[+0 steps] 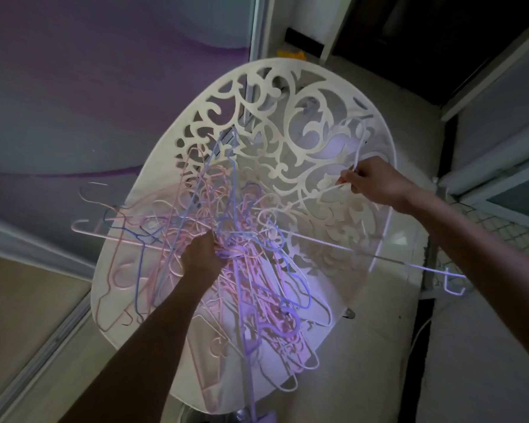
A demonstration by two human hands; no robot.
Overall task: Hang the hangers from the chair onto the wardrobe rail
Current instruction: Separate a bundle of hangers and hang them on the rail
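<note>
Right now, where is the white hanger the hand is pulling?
In the head view it is on the right, pinched in the right hand over the chair's carved back, beside the tangled hanger pile.

One chair point(290, 123), white with a scroll-cut back, fills the centre of the frame. On it lies one tangled heap of wire hangers point(257, 270) in three colours, pink, lilac-blue and white; the strands cross too densely for me to count them singly, though they clearly number well over a dozen. One white hanger point(353, 161) stands apart at right of centre. My hands number two: my left hand point(200, 254) at lower centre, my right hand point(373, 181) at right. One small yellow object point(289, 54) shows at upper centre.
</note>
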